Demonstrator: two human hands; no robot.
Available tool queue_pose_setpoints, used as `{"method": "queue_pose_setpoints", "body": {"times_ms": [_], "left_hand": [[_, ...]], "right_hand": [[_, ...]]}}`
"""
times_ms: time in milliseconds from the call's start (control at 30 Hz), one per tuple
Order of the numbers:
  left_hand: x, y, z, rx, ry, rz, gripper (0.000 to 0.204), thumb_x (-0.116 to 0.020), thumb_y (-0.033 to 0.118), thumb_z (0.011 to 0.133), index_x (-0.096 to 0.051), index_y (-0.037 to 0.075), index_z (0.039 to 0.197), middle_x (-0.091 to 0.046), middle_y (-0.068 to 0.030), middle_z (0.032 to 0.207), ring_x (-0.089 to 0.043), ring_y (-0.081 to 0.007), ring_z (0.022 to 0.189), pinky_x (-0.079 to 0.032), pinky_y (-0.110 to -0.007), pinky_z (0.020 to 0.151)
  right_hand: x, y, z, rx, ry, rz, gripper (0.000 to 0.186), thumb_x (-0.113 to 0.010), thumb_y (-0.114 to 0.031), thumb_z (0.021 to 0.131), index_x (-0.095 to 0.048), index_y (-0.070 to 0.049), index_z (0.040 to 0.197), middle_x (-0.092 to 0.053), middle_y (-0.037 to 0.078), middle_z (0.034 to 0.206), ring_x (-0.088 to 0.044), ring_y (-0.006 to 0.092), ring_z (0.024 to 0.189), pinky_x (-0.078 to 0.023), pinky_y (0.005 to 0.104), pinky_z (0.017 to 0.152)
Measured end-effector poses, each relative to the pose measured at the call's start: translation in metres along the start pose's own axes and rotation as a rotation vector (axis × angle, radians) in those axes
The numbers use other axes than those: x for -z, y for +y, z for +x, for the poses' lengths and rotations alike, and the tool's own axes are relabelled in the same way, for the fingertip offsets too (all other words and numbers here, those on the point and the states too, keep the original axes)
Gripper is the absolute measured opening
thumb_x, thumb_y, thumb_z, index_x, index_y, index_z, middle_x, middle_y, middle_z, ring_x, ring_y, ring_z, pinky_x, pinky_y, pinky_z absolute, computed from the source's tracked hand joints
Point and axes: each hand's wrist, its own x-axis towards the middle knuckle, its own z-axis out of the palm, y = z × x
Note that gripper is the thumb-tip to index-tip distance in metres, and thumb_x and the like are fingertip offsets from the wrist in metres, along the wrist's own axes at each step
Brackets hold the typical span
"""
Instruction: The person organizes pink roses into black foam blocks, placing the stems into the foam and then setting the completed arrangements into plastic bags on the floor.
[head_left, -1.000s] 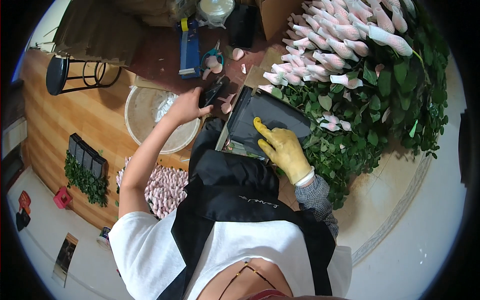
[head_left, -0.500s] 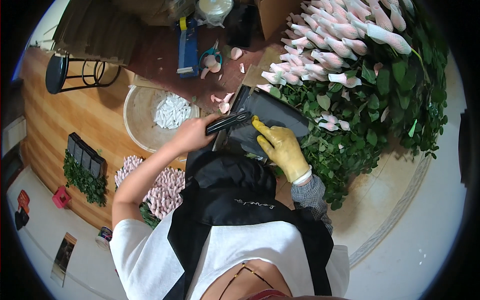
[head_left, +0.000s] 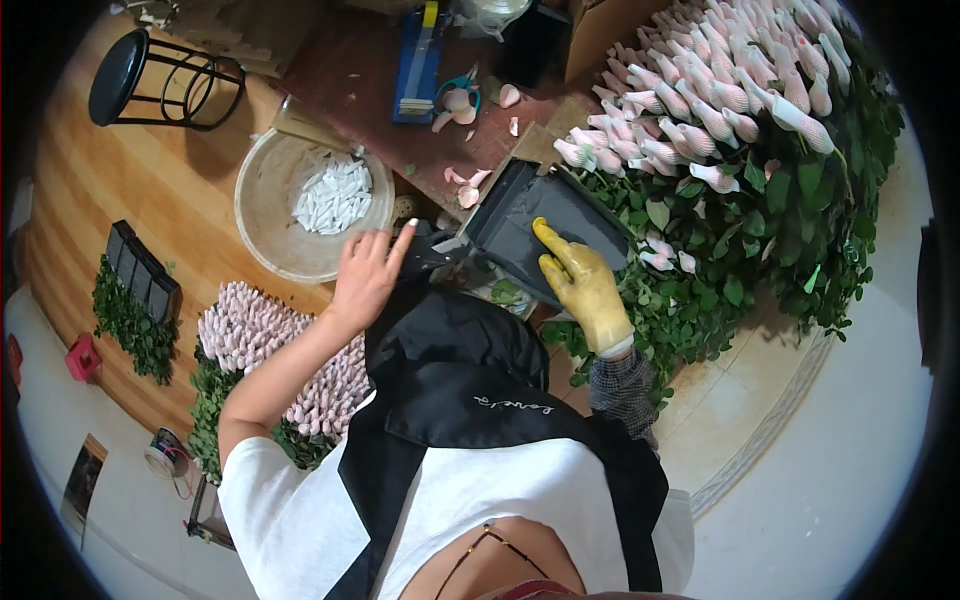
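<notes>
The gloved right hand rests with thumb and forefinger slightly apart on the black wrap. The left hand has fingers fanned beside the stapler; I cannot tell whether it grips. The stapler lies roughly left to right, tip toward the wrap, whose long axis slants far left to near right. The wrap looks folded over, its fastening unclear; farther right, many netted roses seem left to wrap.

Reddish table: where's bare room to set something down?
The table's left part looks mostly bare, bordered by brown cardboard, the white bucket and the blue tool. Right of that tool it's crowded: scissors, pink petals, then netted flowers. Nearer the body, the gloved right hand takes up part of the gray tray.
</notes>
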Motion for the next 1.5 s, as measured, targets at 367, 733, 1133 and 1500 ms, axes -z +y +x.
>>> {"method": "queue_pose_setpoints", "body": {"times_ms": [367, 733, 1133, 1500], "left_hand": [[0.006, -0.011, 0.072, -0.313, -0.512, 0.298, 0.05, -0.055, 0.017, 0.084, -0.055, 0.012, 0.134, -0.054, -0.0045, 0.095, -0.057, -0.0197, 0.094, -0.045, -0.036, 0.082], [-0.005, -0.035, 0.138, 0.63, -0.799, -1.311, 0.033, -0.063, 0.016, 0.092, -0.059, 0.004, 0.122, -0.071, -0.0125, 0.098, -0.072, -0.0228, 0.088, -0.057, -0.035, 0.077], [0.002, -0.051, 0.244, 0.643, -1.458, -1.606, 0.035, -0.054, 0.022, 0.103, -0.056, -0.006, 0.124, -0.068, -0.0233, 0.113, -0.072, -0.031, 0.095, -0.061, -0.041, 0.086], [-0.01, 0.0, 0.195, 0.736, -1.197, -1.504, 0.031, -0.05, 0.033, 0.106, -0.059, 0.005, 0.099, -0.055, -0.0006, 0.076, -0.049, -0.0087, 0.062, -0.041, -0.022, 0.053]], "right_hand": [[0.002, -0.008, 0.001, -0.024, 0.023, -0.058, 0.046, -0.069, -0.007, 0.089, -0.062, -0.015, 0.134, -0.057, 0.016, 0.073, -0.056, 0.0318, 0.067, -0.045, 0.0422, 0.064], [0.003, -0.001, 0.003, -0.042, 0.024, 0.007, 0.046, -0.068, -0.008, 0.088, -0.063, -0.014, 0.133, -0.057, 0.016, 0.071, -0.056, 0.0331, 0.066, -0.046, 0.0436, 0.063], [0.003, 0.0, 0.002, -0.033, 0.079, -0.088, 0.042, -0.068, -0.012, 0.089, -0.064, -0.016, 0.131, -0.055, 0.01, 0.067, -0.057, 0.0294, 0.064, -0.047, 0.043, 0.061], [0.004, 0.0, -0.01, 0.004, 0.185, -0.036, 0.042, -0.068, -0.013, 0.089, -0.064, -0.015, 0.131, -0.057, 0.009, 0.069, -0.056, 0.0297, 0.065, -0.047, 0.0436, 0.063]]}}
